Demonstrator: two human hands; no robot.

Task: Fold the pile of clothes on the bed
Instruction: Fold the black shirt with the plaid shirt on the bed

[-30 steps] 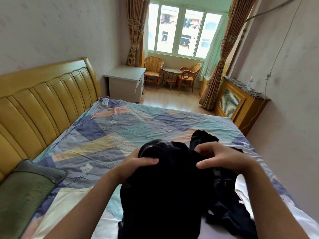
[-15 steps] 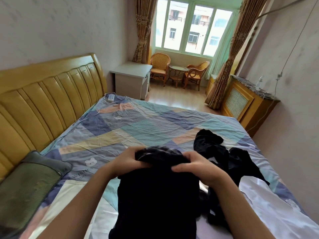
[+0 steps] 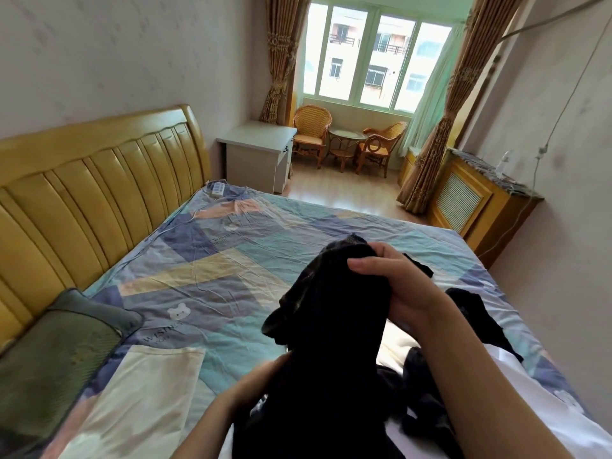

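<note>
Head view. A black garment [image 3: 334, 329] is held upright in the lower centre of the frame, above the bed [image 3: 212, 273]. Its upper end is gripped by the right hand [image 3: 394, 286], whose fingers [image 3: 367, 262] are curled over the cloth. The left hand [image 3: 255, 382] is largely hidden behind the garment's lower left edge; it touches the cloth, but how far its fingers are curled cannot be made out. Both forearms are cut off by the bottom edge of the frame.

Further dark clothes [image 3: 427, 405] lie crumpled on the bed at lower right, partly hidden by the right forearm, so their number cannot be counted. One white garment [image 3: 543, 395] is seen beneath them.

One green pillow [image 3: 56, 352] rests at lower left, cut off by the frame edge, against one yellow headboard [image 3: 86, 197]. One white remote [image 3: 217, 189] lies at the bed's far corner. Two wicker chairs [image 3: 311, 134] flank one small round table [image 3: 346, 140] under the window.
</note>
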